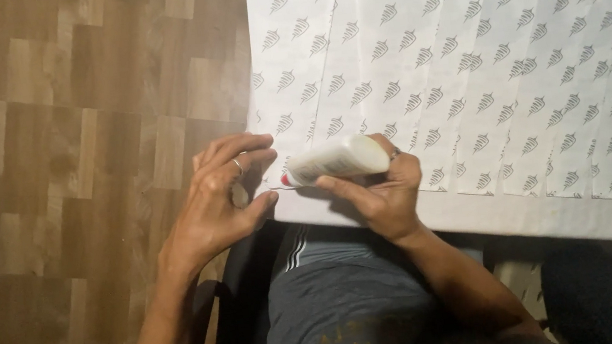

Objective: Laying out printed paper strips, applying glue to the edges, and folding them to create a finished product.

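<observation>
Head view, looking down. Right hand [380,195] is gripping a white glue bottle [337,159], fingers [347,190] wrapped around its body, thumb underneath. The bottle is lying nearly horizontal, its red tip [286,180] pointing left and resting at the near left corner of the counter [482,212].

Left hand [218,202] is lying flat at that same corner, fingers spread narrow and holding nothing, palm pressing down at the edge of the patterned paper sheets [457,68]; a ring is showing on one finger.

The sheets, white with a repeated dark leaf motif, are overlapping one another across the counter. Wood-pattern floor [62,147] is showing left. Grey shirt [338,308] is filling the lower frame.
</observation>
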